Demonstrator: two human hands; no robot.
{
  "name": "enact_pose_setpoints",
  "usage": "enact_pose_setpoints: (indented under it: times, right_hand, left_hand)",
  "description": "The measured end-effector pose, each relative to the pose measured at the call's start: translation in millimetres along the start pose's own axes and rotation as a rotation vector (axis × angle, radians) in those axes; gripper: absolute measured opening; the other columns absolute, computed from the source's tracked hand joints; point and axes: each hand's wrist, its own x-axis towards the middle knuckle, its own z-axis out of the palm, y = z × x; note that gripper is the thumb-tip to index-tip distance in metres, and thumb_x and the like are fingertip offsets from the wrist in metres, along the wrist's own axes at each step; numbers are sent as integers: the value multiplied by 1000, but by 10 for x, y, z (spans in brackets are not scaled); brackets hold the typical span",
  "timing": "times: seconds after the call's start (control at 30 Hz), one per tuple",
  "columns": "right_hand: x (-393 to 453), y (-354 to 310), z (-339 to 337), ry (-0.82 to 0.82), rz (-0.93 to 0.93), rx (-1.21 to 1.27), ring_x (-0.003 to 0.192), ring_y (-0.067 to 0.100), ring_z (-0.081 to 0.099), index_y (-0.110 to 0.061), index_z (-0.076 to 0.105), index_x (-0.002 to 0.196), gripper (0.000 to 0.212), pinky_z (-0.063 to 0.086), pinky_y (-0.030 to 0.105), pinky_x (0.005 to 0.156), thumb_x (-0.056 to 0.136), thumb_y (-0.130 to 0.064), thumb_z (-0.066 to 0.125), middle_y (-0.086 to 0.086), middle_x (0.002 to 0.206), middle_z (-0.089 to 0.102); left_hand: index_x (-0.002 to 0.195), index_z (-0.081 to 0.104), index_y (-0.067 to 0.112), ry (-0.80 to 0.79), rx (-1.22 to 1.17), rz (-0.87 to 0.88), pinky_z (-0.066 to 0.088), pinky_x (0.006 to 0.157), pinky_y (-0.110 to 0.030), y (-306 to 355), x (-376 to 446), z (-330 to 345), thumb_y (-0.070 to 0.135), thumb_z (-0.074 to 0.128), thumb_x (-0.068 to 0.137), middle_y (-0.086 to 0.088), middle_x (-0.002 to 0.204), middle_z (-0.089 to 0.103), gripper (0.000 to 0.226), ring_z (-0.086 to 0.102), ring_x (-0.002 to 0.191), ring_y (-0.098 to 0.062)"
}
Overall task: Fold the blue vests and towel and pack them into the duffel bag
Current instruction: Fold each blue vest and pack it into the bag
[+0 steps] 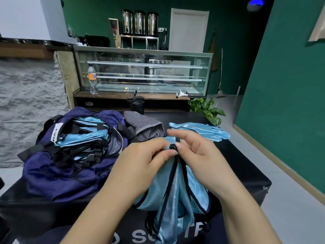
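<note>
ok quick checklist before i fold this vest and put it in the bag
1. Left hand pinching the held vest's top edge: ok.
2. Right hand gripping the same edge: cannot tell, fingers look loose.
3. Held vest flattened: not ok, it hangs bunched.
4. Duffel bag open: ok, folded vests inside.
5. Grey towel packed: not ok, it lies on the table.
6. Spare vest packed: not ok.

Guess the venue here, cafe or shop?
Probably a cafe or drinks shop, used here as a packing spot. A glass display case runs along the counter, three steel beverage dispensers stand behind it, and a blender sits beside them.
</note>
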Motion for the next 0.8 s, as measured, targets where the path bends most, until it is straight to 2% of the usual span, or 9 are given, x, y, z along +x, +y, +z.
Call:
enact_pose_setpoints:
  times: [0.1,0.2,0.3,0.33,0.4,0.5,0.6,0.7,0.8]
  right_hand:
    - [-14,10,5,-51,29,31,98,9,67,-19,66,109,28,52,29,92,99,-4,44,-4,100,73]
    - [-24,7,13,-96,37,13,107,11,63,-22,67,113,31,46,39,101,92,-19,44,-4,109,71]
    - [-43,-21,17,-130,33,38,79,-5,61,-24,68,110,27,46,17,82,90,-22,50,-17,81,69]
    - [-48,-20,20,-133,11,33,70,-4,56,-25,68,109,22,43,14,75,91,-22,55,-15,71,66]
    - [-59,-10,20,-119,-25,30,73,4,57,-24,69,105,16,45,19,75,91,-20,62,-3,73,68]
    - [-61,1,8,-80,-14,108,73,6,62,-16,71,98,11,49,20,75,92,-14,62,-3,72,69]
    - [-57,20,-39,-53,14,218,73,10,65,-19,73,90,10,52,22,70,88,-20,63,3,77,71]
    - [-54,37,-89,-39,52,353,67,9,65,-18,72,87,7,50,17,63,85,-19,65,1,74,70]
    - [-62,55,-119,-29,74,397,67,10,64,-13,70,89,7,51,18,62,85,-17,66,4,75,70]
  left_hand:
    - [86,56,34,42,46,-3,46,59,-36,-37,9,-21,65,40,75,15,65,56,37,48,59,-6]
    - [82,56,35,83,96,8,39,53,-30,-44,6,-47,66,44,73,19,61,54,34,46,58,-2]
    - [71,57,29,130,169,46,38,52,-29,-58,-1,-38,62,46,74,16,60,54,35,50,60,-3]
    - [67,56,28,150,184,58,41,53,-31,-65,-1,-26,59,45,74,14,61,54,34,50,61,-4]
    - [60,52,28,203,189,66,37,51,-29,-82,-8,-6,57,47,73,11,61,45,32,44,61,-7]
    - [55,43,29,239,147,72,30,59,-19,-133,1,12,60,53,71,12,67,38,36,39,67,-8]
    - [52,43,33,183,4,42,31,72,-10,-231,16,7,65,58,67,14,78,45,38,45,80,-4]
    - [60,57,32,69,-152,10,32,81,-7,-332,5,-5,61,61,66,21,101,53,31,52,97,-3]
    - [68,62,34,53,-307,52,37,79,-6,-356,-39,20,48,65,71,20,103,62,15,60,95,-2]
